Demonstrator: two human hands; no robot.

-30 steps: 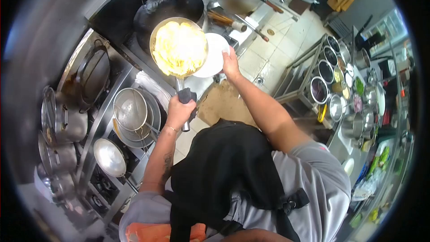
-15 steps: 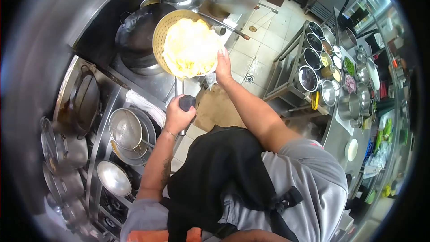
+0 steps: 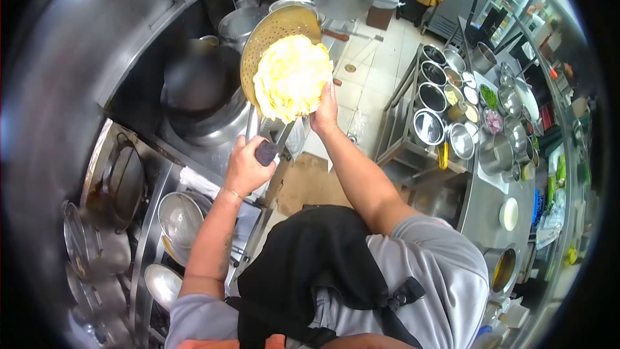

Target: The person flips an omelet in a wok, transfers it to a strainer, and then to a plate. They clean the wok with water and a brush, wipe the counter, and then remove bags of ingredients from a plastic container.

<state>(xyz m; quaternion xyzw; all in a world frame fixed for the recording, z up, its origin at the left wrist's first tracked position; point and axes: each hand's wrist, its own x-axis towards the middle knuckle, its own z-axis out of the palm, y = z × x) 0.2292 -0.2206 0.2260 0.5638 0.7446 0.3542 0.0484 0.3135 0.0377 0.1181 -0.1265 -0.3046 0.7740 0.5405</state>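
Observation:
My left hand [image 3: 247, 169] is closed around the metal handle of a large perforated strainer [image 3: 274, 27]. A dark rounded knob or handle end [image 3: 266, 153] also shows in this grip; what it belongs to is hidden. Bright yellow, ragged-edged food [image 3: 294, 81], perhaps egg, lies against the strainer's lower right part, its middle washed out by glare. At the food's right edge, my right hand [image 3: 325, 116] grips from below with the thumb up. Its other fingers, and whatever supports the food there, are hidden.
A dark wok [image 3: 200, 81] sits on the range to the left, with pots [image 3: 239, 22] behind. Strainers [image 3: 181, 218] and pans hang or stand at lower left. At right, a rack holds several containers [image 3: 431, 95] beside a steel counter [image 3: 475, 197]. Cardboard [image 3: 310, 184] covers some floor.
The strainer has tilted more upright, and the food now sits lower and further right against it. My right hand has moved slightly right and down with it. The camera view has shifted.

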